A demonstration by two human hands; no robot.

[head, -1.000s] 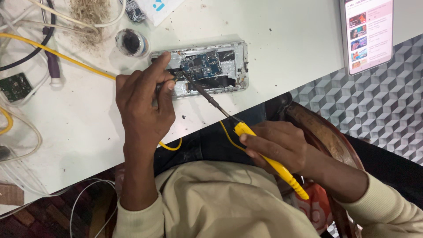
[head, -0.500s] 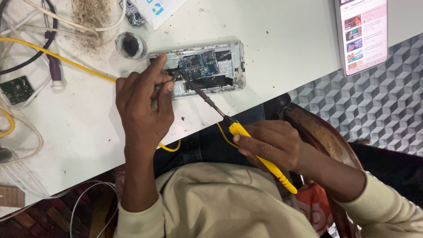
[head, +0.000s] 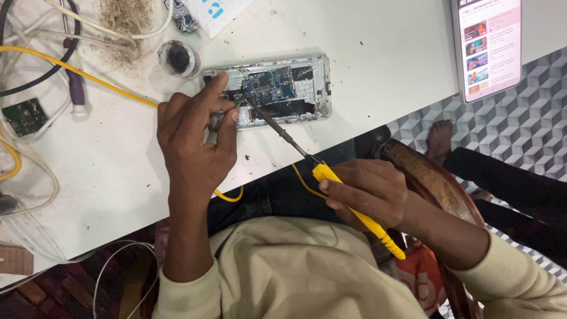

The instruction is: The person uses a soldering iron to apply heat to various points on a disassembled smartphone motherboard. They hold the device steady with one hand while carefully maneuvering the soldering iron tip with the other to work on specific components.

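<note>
Opened smartphone lies on the white table, its blue circuit board just beyond the left hand, whose fingers pinch tweezers. Right hand grips a yellow-handled soldering iron; its tip should touch only the joint by the tweezer points, held steady.

A white bench filled the far and left part of the scene, its surface speckled with dark specks and smudges, and its near edge ran on a slant from lower left to upper right. To the right, the floor showed a pattern of grey and white cubes. At the near left, under the bench, darker reddish floor tiles lay in shadow. The light was even and bright.
</note>
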